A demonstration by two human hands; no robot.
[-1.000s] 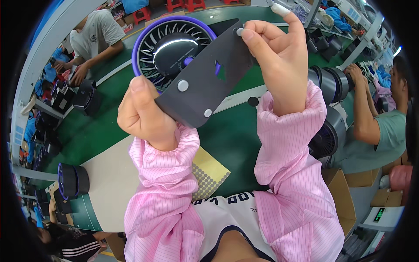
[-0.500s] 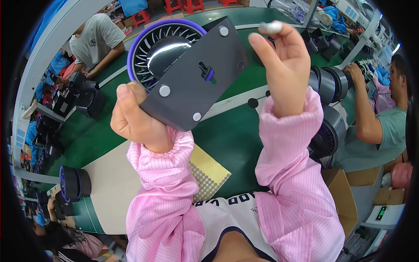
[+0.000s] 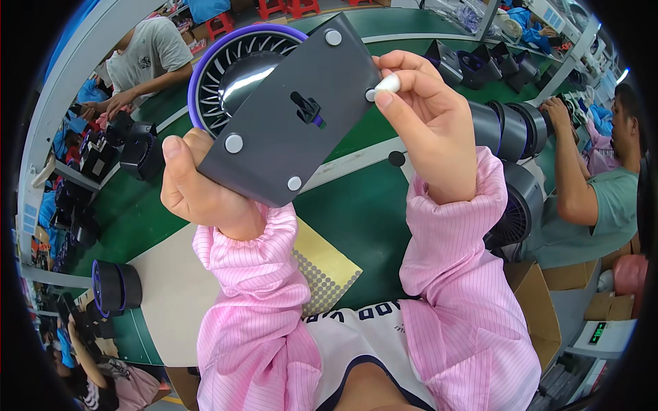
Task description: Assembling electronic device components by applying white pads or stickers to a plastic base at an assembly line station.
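Observation:
A desk fan with a dark grey body and purple ring [image 3: 195, 79] is held up, its flat base [image 3: 274, 140] turned toward me. My left hand [image 3: 205, 185] is closed around the base's lower left edge. Round pale pads [image 3: 234, 143] sit near the base's corners, and a slot with a purple-tipped part lies mid-base. At the right corner my right hand [image 3: 432, 123] pinches a small round pad [image 3: 371, 95] against the base. A white cover [image 3: 388, 83] is on one of its fingertips, close to the thumb.
A yellow sheet of round grey pads [image 3: 325, 270] lies on a beige board [image 3: 171, 294] on the green table. Fan units [image 3: 514, 198] stand at the right, more [image 3: 480, 65] at the back, another [image 3: 116, 288] at the left. Co-workers [image 3: 589, 178] sit on both sides.
My right hand has come down and left onto the base's right corner, where a recess showed before and a pad is now. The fan has shifted slightly left.

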